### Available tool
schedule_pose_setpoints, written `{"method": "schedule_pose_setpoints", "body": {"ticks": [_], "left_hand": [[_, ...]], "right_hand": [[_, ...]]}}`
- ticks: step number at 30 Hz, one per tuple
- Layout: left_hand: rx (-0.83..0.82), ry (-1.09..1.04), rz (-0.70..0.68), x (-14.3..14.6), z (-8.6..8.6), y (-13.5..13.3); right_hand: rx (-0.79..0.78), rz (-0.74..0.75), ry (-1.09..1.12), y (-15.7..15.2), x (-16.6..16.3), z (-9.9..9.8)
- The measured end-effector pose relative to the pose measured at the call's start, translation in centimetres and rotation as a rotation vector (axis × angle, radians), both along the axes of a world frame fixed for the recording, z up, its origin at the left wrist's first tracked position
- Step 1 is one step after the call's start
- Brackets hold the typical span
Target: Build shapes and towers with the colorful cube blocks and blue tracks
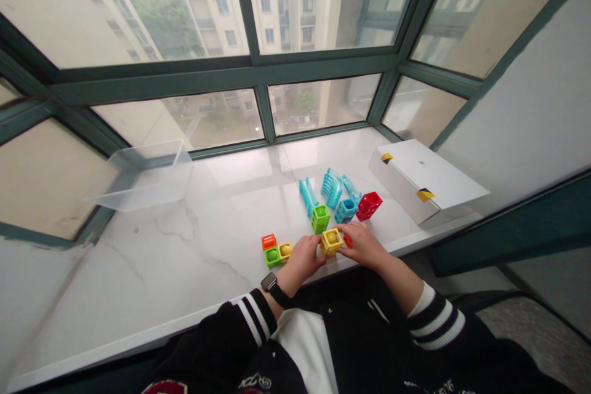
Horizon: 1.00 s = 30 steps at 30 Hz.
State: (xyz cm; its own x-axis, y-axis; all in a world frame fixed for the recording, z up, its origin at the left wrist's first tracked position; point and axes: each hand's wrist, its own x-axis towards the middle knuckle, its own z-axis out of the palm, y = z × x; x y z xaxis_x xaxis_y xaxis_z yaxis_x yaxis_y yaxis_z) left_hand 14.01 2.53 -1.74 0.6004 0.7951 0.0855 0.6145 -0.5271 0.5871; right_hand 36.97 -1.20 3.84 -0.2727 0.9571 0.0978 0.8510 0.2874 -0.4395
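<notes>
- Gripping the yellow cube (331,240), your left hand (305,260) and right hand (365,245) clamp it from both sides.
- A green cube (320,218) stands just behind it on the windowsill (184,246).

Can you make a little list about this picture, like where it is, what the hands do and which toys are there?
Place: white marble windowsill under big windows
Left hand: on the yellow cube; watch on its wrist
Right hand: on the cube's other side
Just behind: green cube, teal cube, red cube, blue track pieces
Left of the hands: small blocks, orange, green, yellow
Further off: white box right, clear tub left
</notes>
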Motion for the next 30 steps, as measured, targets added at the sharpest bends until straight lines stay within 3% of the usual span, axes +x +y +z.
{"method": "schedule_pose_setpoints", "body": {"ticks": [11, 17, 23, 30], "left_hand": [[-0.021, -0.025, 0.019, 0.0, 0.4, 0.0], [-0.080, -0.078, 0.008, -1.2, 1.7, 0.4], [-0.145, -0.254, 0.120, -7.7, 4.1, 2.0], [-0.107, -0.279, 0.414, -17.2, 5.0, 1.2]], "right_hand": [[-0.007, 0.007, -0.001, 0.2, 0.2, 0.0], [-0.013, 0.013, -0.005, 0.2, 0.3, -0.2], [-0.010, 0.004, 0.007, 0.3, 0.4, -0.3], [0.008, 0.017, 0.007, 0.4, 0.7, -0.6]]}}
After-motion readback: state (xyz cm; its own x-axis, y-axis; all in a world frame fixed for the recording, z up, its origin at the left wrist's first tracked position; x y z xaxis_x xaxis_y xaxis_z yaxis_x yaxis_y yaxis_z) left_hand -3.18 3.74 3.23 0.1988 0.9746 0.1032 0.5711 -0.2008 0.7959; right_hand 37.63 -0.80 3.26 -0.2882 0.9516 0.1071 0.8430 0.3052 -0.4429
